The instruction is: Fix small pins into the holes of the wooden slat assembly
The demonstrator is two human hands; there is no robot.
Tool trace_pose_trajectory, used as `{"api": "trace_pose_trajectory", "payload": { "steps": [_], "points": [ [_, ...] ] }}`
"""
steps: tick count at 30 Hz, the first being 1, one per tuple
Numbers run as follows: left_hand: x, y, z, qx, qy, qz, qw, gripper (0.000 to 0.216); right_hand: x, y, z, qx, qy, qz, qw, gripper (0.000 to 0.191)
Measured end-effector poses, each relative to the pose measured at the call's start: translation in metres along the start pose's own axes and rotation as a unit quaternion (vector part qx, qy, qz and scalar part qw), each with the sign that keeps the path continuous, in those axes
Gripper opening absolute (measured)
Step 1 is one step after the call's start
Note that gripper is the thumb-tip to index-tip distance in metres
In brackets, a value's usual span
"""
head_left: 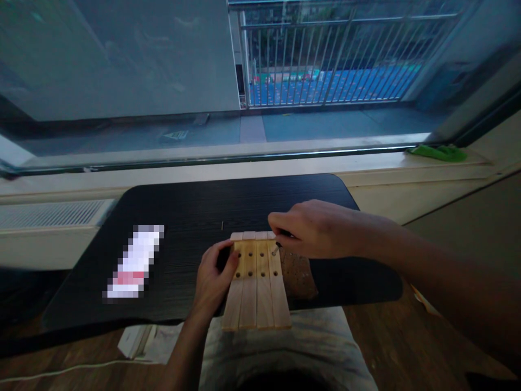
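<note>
Four-sided and pale, a wooden slat panel with two rows of round holes leans over the near edge of the table. My left hand grips its left side, with the thumb on the front face by the upper left hole. My right hand is closed above the panel's upper right corner. From its fingers a short, thin metal piece points into the upper right hole; its kind is too small to tell. Beside the panel's right edge lies a brown speckled piece, partly covered.
The dark table stands against the window sill. A thin pin-like piece lies behind the panel. A blurred-out flat object rests on the left. A green cloth is on the sill, and a radiator stands at left.
</note>
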State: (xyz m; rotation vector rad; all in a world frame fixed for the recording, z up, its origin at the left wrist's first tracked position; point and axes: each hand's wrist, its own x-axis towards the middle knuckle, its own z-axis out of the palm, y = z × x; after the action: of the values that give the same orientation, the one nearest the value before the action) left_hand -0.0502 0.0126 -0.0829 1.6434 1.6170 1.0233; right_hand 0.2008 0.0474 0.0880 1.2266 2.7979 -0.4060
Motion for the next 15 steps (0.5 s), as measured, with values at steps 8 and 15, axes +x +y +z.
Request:
{"api": "trace_pose_trajectory", "payload": {
  "steps": [8, 15],
  "points": [
    [0.001, -0.004, 0.001, -0.003, 0.005, 0.008, 1.000, 0.037, -0.002, -0.006, 0.000, -0.037, -0.004, -0.021, 0.999, 0.011],
    [0.002, -0.003, 0.001, -0.004, 0.003, 0.003, 1.000, 0.037, 0.007, -0.023, -0.011, -0.052, -0.067, 0.001, 0.996, 0.019]
  ]
}}
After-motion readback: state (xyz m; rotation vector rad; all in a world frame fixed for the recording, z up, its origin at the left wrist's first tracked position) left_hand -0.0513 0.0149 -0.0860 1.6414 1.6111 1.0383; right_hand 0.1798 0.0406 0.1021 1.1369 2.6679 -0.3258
